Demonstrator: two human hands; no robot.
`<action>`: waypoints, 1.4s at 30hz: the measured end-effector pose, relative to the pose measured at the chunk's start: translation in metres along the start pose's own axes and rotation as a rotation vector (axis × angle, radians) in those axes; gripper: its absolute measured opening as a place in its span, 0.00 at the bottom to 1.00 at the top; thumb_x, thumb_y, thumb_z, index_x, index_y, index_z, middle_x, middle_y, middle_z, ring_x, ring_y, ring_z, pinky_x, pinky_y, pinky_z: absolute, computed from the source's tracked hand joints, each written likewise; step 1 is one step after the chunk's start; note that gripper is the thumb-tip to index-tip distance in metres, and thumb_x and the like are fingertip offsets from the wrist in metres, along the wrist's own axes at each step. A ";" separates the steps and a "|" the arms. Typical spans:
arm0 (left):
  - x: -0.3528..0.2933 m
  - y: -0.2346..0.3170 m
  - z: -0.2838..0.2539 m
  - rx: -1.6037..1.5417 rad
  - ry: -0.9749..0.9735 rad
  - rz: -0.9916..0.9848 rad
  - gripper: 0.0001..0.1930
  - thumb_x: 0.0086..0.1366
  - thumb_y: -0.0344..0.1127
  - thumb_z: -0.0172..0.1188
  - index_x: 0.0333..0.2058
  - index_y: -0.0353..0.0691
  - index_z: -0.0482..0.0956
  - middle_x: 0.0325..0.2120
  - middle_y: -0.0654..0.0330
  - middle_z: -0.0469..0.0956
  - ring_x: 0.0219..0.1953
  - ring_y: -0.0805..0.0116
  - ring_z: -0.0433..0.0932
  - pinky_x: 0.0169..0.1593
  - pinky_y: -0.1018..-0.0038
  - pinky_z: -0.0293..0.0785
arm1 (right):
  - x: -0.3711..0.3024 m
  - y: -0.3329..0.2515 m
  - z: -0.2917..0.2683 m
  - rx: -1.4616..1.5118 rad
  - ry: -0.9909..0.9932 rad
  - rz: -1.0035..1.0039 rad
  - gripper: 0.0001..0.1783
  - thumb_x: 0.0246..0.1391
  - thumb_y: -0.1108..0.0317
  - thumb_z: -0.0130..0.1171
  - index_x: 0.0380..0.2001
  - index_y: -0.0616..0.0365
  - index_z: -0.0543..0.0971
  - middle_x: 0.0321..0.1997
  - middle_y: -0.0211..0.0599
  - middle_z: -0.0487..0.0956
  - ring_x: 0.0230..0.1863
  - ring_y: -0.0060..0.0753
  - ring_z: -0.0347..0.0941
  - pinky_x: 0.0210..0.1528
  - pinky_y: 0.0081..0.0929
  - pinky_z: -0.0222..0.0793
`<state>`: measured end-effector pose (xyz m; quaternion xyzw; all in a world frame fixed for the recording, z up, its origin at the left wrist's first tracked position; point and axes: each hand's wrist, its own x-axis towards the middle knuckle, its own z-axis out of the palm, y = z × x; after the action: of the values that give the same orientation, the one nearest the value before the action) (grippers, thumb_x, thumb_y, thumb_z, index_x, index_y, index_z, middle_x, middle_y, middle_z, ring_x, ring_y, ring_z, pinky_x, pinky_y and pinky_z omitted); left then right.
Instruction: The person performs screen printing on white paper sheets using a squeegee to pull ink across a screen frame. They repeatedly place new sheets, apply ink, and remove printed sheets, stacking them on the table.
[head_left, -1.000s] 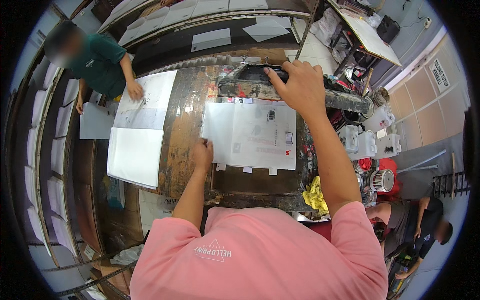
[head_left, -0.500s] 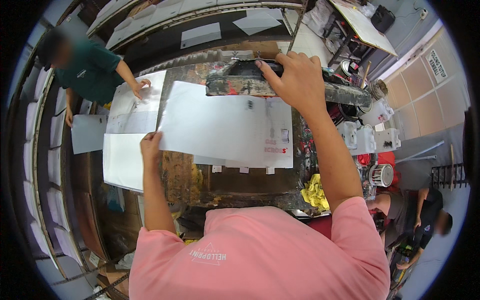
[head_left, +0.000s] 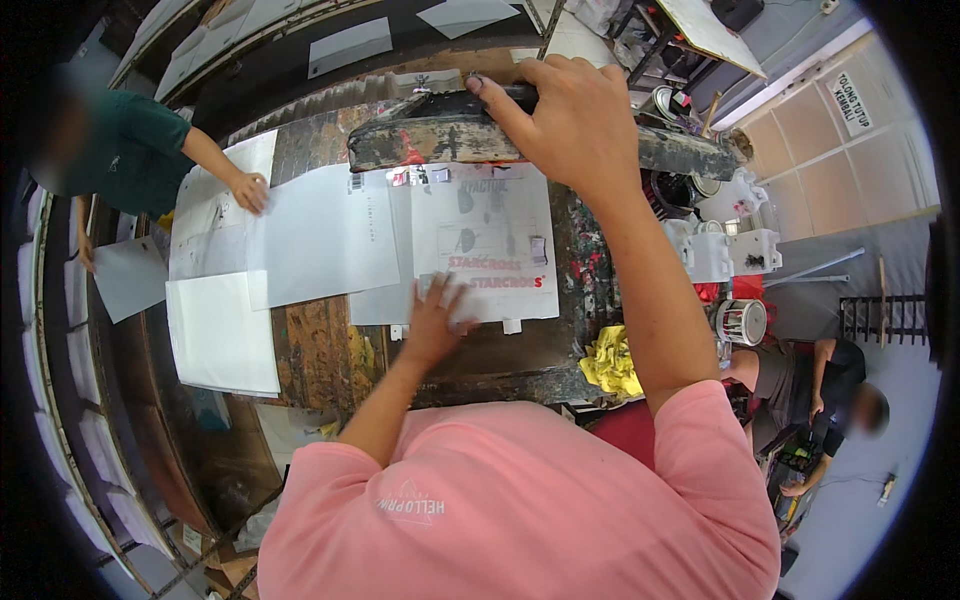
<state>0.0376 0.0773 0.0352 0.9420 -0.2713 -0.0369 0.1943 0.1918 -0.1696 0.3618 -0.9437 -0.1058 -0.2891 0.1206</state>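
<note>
My right hand grips the near edge of a paint-crusted screen-printing frame, which is tilted up off the table. Below the frame lies a white base sheet with red lettering and grey marks. Over its lower edge is my left hand, slightly blurred, fingers spread and holding nothing. Left of that hand, a white sheet with a small dark print at its top right corner partly covers the base sheet. A co-worker's hand is at the loose sheet's upper left edge.
White sheets lie at the table's left, beside the co-worker in green. A yellow cloth sits at the table's right edge. White jugs and a paint can stand to the right. Another person sits at far right.
The white sheet has moved left, uncovering more of the base sheet. My left hand has let go of it and moved right. The co-worker's hand has come to the sheet; the frame stays raised.
</note>
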 end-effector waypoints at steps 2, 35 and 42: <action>0.004 0.039 0.018 0.016 -0.060 0.032 0.44 0.69 0.70 0.59 0.73 0.44 0.70 0.77 0.44 0.59 0.81 0.41 0.51 0.78 0.31 0.36 | -0.002 0.003 -0.002 -0.009 0.010 -0.010 0.33 0.63 0.36 0.60 0.35 0.58 0.90 0.36 0.40 0.87 0.44 0.43 0.82 0.49 0.43 0.64; -0.286 -0.263 -0.100 0.037 0.483 -1.023 0.26 0.72 0.53 0.65 0.58 0.39 0.84 0.64 0.44 0.76 0.68 0.44 0.71 0.72 0.52 0.66 | -0.048 -0.007 0.012 -0.101 -0.088 -0.037 0.23 0.72 0.50 0.57 0.45 0.62 0.85 0.46 0.51 0.84 0.51 0.59 0.78 0.57 0.46 0.68; -0.307 -0.387 -0.153 0.137 0.714 -1.106 0.18 0.70 0.44 0.68 0.51 0.37 0.84 0.50 0.50 0.83 0.52 0.46 0.80 0.56 0.54 0.79 | -0.056 0.032 0.017 -0.180 -0.157 -0.049 0.22 0.74 0.54 0.53 0.52 0.63 0.85 0.56 0.54 0.83 0.57 0.62 0.76 0.60 0.49 0.67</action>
<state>-0.0044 0.5921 0.0160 0.9069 0.3318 0.2008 0.1646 0.1638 -0.2023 0.3103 -0.9676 -0.1115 -0.2257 0.0198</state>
